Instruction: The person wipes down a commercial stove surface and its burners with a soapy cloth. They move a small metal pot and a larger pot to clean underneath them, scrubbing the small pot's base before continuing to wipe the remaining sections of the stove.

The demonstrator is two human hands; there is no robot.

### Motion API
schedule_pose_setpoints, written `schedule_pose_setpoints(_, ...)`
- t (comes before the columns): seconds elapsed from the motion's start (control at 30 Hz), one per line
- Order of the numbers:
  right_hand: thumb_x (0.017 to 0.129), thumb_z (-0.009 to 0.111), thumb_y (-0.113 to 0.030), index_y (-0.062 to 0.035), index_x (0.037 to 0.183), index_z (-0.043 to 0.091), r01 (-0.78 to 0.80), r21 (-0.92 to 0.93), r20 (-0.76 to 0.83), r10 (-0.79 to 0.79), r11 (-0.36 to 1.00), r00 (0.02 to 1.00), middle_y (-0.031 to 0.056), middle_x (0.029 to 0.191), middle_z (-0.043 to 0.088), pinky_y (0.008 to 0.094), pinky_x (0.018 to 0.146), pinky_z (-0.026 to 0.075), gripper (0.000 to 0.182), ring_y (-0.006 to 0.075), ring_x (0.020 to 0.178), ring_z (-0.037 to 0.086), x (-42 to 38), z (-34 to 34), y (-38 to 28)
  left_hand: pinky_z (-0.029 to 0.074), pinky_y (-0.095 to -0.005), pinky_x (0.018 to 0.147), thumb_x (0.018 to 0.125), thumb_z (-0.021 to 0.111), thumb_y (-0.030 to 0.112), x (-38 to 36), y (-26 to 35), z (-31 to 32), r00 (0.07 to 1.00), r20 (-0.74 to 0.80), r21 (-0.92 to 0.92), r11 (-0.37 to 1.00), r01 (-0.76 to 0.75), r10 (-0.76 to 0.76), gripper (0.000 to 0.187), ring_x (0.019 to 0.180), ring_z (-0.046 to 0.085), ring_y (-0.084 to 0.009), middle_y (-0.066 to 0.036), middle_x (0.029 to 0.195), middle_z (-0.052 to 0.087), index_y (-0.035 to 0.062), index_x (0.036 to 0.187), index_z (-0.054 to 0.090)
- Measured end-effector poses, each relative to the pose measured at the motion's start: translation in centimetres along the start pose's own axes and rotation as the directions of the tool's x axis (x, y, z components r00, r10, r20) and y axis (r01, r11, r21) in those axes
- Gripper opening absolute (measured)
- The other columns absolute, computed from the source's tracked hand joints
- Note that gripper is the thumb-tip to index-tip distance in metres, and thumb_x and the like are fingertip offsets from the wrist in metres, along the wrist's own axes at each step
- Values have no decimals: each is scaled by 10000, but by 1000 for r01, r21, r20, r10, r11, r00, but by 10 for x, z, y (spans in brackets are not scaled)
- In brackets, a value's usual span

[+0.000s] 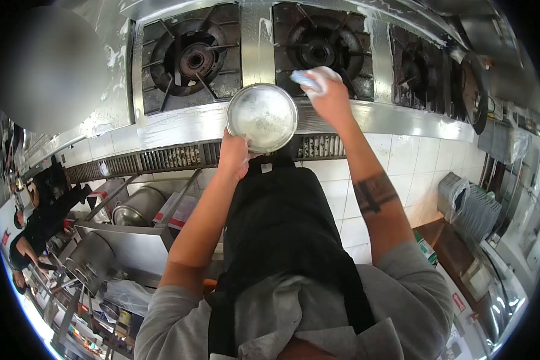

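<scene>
In the head view, my left hand (234, 155) grips the near rim of a round metal bowl (261, 115), its thumb over the edge. Whitish, foamy liquid is in the bowl, which is held at the front edge of the stove (192, 123). My right hand (333, 101) is closed around a foam-covered, light-blue and white sponge (306, 80). It is above the front of the middle burner (320, 54), to the right of the bowl. Most of the sponge is hidden by fingers and suds.
A left burner (196, 58) and a right burner (415, 69) flank the middle one. White suds streak the steel strip (258, 42) between burners. A floor drain grate (180, 157) runs below the stove. Behind on the left are large metal pots (139, 206) and other people (35, 231).
</scene>
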State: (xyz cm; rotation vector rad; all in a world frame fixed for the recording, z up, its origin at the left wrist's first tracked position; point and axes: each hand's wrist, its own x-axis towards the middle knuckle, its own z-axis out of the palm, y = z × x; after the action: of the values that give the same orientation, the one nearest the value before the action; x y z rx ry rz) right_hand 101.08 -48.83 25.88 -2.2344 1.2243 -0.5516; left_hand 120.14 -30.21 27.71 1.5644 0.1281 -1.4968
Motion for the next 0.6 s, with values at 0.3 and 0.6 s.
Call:
schedule_pose_setpoints(0.3,756,726,-60,-145,1140,733,207,-268,201,-156,941,967,73,1176,708,426,1044,476,393,320,1154,601,5,30,6,549,-446,989,987,587,91,7,13,-56,949,308,-168,978,124,-68,634,1260,583,-285,-149,1434,510,81,1553,303)
schedule_pose_setpoints(0.6,800,676,-95,-139,1134,753,265,-216,271,-203,940,941,73,1153,728,430,1018,477,345,307,1107,631,11,33,14,517,-467,1056,989,606,85,7,21,-75,874,479,-161,971,179,-82,650,1296,554,-279,-134,1438,514,81,1562,298)
